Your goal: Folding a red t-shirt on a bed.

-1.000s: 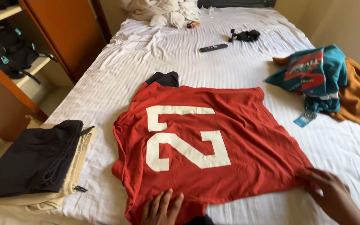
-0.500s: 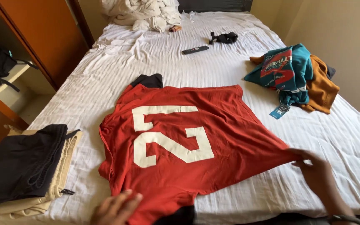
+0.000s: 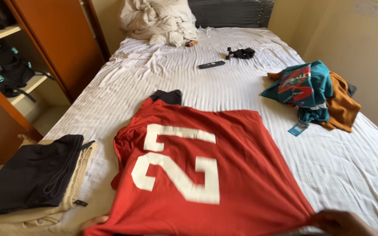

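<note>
A red jersey (image 3: 237, 175) with a large white numeral on it lies spread on the white bedsheet (image 3: 176, 83), its black collar at the far end. My right hand (image 3: 340, 222) pinches the jersey's near right corner at the bottom edge of the view. Only the fingertips of my left hand (image 3: 93, 220) show, at the jersey's near left corner, touching the cloth. The rest of both hands is out of frame.
Folded black and beige clothes (image 3: 36, 179) are stacked at the bed's left edge. A teal, red and orange pile of clothes (image 3: 313, 89) with a hang tag lies right. A remote (image 3: 211, 64), a small black item (image 3: 241, 53) and a crumpled blanket (image 3: 158, 19) sit farther up. An orange wardrobe (image 3: 53, 48) stands left.
Both hands have drawn toward the near corners of the jersey and dropped lower in view. The jersey now lies flatter and wider across the sheet.
</note>
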